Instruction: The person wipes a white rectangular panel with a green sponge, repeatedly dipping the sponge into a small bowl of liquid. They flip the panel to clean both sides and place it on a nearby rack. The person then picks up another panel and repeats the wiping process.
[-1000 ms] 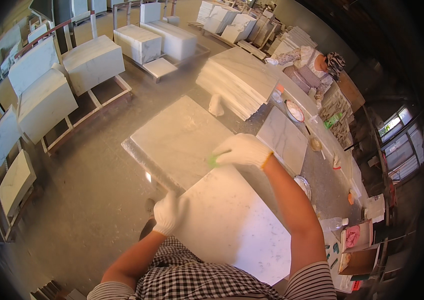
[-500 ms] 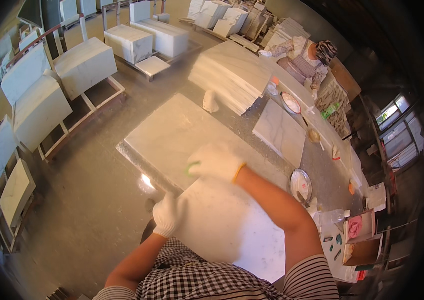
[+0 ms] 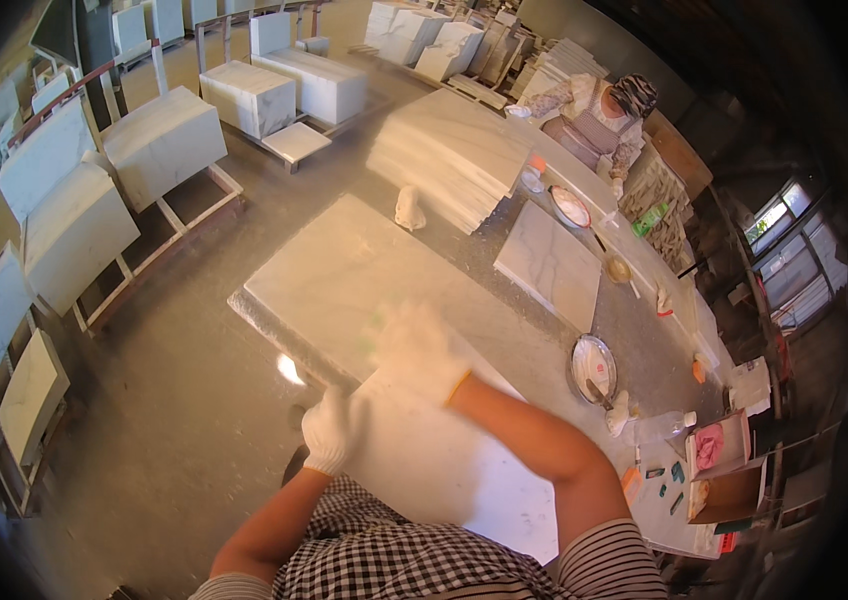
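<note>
Both of my hands wear white knitted gloves. In front of me lies a near white marble slab (image 3: 424,465), touching or overlapping a larger far marble slab (image 3: 334,265). My left hand (image 3: 330,432) is closed at the near slab's left corner, its fingertips partly hidden at the edge. Over the line where both slabs meet, my right hand (image 3: 416,352) is smeared by motion. A faint green patch shows at its fingers, a small thing I cannot make out.
A stack of marble slabs (image 3: 449,150) stands beyond, with a white lump (image 3: 410,208) near it. To the right are a loose slab (image 3: 550,262), a round metal dish (image 3: 594,370), a plastic bottle (image 3: 659,428) and a cardboard box (image 3: 724,490). A co-worker (image 3: 594,125) stands far right.
My right hand has shifted slightly left and down over the slabs and is more blurred. The left hand stays at the slab's corner. The whole view has moved a little.
</note>
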A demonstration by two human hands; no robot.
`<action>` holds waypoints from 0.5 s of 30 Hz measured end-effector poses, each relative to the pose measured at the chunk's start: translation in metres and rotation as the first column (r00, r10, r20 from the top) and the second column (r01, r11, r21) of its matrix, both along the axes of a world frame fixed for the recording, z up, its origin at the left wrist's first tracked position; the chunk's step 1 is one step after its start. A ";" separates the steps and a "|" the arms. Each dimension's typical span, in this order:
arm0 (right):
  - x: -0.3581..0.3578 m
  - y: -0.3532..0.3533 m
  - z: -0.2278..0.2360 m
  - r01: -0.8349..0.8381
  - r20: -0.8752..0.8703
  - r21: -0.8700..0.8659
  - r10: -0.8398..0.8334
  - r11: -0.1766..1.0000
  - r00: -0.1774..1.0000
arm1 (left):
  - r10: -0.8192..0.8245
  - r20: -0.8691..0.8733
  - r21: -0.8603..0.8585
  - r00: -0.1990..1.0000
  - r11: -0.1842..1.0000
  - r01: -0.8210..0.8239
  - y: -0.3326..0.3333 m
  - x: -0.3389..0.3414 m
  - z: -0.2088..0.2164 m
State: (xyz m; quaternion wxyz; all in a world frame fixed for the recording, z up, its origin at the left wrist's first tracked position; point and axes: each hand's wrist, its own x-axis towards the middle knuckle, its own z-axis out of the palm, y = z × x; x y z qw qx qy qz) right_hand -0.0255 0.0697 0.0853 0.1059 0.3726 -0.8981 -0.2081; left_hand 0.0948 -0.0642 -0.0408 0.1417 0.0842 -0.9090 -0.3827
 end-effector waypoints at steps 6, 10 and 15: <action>-0.016 0.038 0.010 0.105 -0.052 -0.084 -0.109 0.991 0.993 | -0.024 0.008 -0.007 1.000 1.000 0.024 -0.002 0.003 0.000; -0.058 0.085 0.063 0.277 0.099 -0.410 -0.260 0.869 0.961 | -0.031 -0.039 0.005 0.999 1.000 0.031 -0.003 0.000 0.006; -0.017 0.108 0.036 0.396 0.407 -0.770 -0.093 0.501 0.909 | -0.003 0.010 0.001 1.000 1.000 0.003 -0.002 0.001 0.003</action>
